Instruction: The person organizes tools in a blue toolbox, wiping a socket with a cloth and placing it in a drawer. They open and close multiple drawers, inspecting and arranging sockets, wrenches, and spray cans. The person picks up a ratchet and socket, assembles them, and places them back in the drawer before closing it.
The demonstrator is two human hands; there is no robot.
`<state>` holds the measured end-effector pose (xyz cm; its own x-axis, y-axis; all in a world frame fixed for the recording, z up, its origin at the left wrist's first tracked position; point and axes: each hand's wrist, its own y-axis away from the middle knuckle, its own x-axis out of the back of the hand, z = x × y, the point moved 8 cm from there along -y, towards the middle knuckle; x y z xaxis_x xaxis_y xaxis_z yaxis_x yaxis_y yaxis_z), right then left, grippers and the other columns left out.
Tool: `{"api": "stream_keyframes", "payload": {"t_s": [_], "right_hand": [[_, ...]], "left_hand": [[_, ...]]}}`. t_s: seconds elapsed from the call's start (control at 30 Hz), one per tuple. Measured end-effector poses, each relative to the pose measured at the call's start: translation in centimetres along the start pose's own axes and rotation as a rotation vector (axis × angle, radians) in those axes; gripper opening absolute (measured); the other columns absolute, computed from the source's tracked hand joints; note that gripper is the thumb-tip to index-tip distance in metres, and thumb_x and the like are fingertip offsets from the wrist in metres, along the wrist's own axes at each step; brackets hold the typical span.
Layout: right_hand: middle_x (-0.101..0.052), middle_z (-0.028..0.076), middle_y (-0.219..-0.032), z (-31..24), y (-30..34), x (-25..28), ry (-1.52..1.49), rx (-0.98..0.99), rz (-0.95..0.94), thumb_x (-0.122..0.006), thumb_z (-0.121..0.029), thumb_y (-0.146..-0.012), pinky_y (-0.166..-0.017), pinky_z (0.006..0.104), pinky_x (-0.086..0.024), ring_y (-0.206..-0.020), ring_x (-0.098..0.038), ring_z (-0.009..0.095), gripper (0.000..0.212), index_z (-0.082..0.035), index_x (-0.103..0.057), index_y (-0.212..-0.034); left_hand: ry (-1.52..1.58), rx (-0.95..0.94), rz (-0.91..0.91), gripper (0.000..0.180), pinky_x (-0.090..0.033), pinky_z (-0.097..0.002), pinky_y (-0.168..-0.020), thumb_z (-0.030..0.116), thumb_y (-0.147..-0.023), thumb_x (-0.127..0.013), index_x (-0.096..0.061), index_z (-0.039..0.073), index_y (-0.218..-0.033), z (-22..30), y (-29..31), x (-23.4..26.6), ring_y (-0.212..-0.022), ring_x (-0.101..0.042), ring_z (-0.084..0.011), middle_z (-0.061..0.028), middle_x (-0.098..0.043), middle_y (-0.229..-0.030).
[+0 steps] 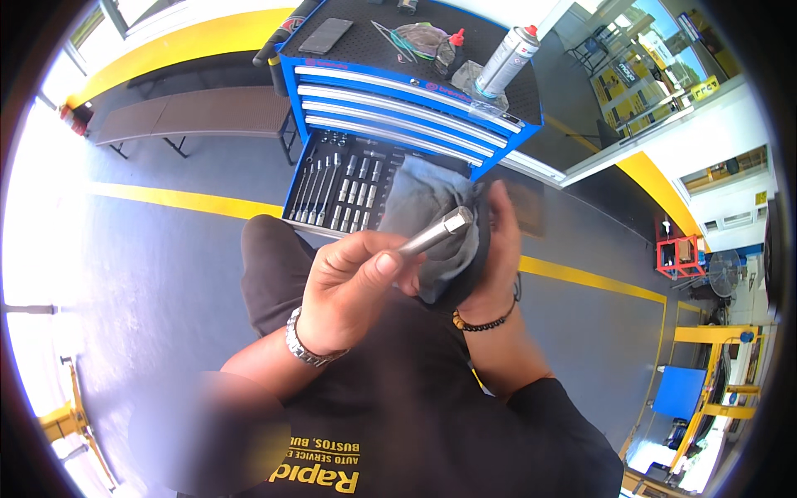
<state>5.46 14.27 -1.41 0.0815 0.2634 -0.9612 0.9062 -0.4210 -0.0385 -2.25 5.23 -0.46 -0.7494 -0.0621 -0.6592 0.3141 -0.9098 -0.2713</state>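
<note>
In my left hand (350, 286), thumb and fingers close round a silver socket wrench (437, 234), a round metal shaft with a socket-like end pointing up and to the right. A grey cloth (425, 195) with a dark edge hangs just behind that end. My right hand (501, 257) grips the cloth from its right side, and some of its fingers are hidden by it. Beyond my hands, an open drawer (292, 197) holds several sockets (353, 193) and a row of wrenches (320, 187) in dark foam. The cloth covers the drawer's right part.
The drawer belongs to a blue tool cabinet (519, 137). On its black top stand a spray can (508, 62), a red-capped bottle (449, 55), a crumpled rag (418, 40) and a dark flat object (327, 36). A brown bench (203, 112) is at the far left.
</note>
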Motion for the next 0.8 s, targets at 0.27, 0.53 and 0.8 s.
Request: {"api": "stream_keyframes", "payload": {"t_s": [0.27,0.53,0.8], "right_hand": [[-0.056,0.013,-0.126,1.1,2.2,-6.2,1.048,0.4,-0.12,-0.046,-0.022,-0.104,-0.096,0.0317,-0.043,-0.112,-0.057,0.019,0.042,0.007,-0.046,-0.135],[-0.056,0.011,-0.109,-0.5,1.3,-6.0,1.047,0.572,-0.028,-0.038,-0.035,-0.105,-0.091,0.0352,-0.044,-0.098,-0.056,0.02,0.042,0.004,-0.05,-0.115],[-0.058,0.013,-0.085,-2.6,-0.2,-3.8,0.568,0.266,-0.08,-0.035,-0.042,-0.106,-0.077,0.0366,-0.046,-0.083,-0.056,0.022,0.05,0.004,-0.056,-0.106]], "left_hand": [[-0.026,0.079,0.047,0.021,-0.049,-0.0253,-0.075,0.017,-0.101,-0.057,-0.066,0.001,-0.113,-0.2,0.6,-0.7,-0.082,-0.06,-0.0096,-0.0044,-0.067,-0.091],[-0.312,0.021,0.041,0.021,-0.048,-0.0301,-0.085,0.013,-0.097,-0.065,-0.065,0.002,-0.115,-0.4,0.2,-1.6,-0.097,-0.059,-0.0128,-0.0031,-0.066,-0.107],[-1.12,-0.674,0.01,0.035,-0.043,-0.0351,-0.057,0.006,-0.066,-0.087,-0.053,0.009,-0.069,5.0,0.8,-2.9,-0.056,-0.054,-0.0232,-0.0055,-0.055,-0.065]]}}
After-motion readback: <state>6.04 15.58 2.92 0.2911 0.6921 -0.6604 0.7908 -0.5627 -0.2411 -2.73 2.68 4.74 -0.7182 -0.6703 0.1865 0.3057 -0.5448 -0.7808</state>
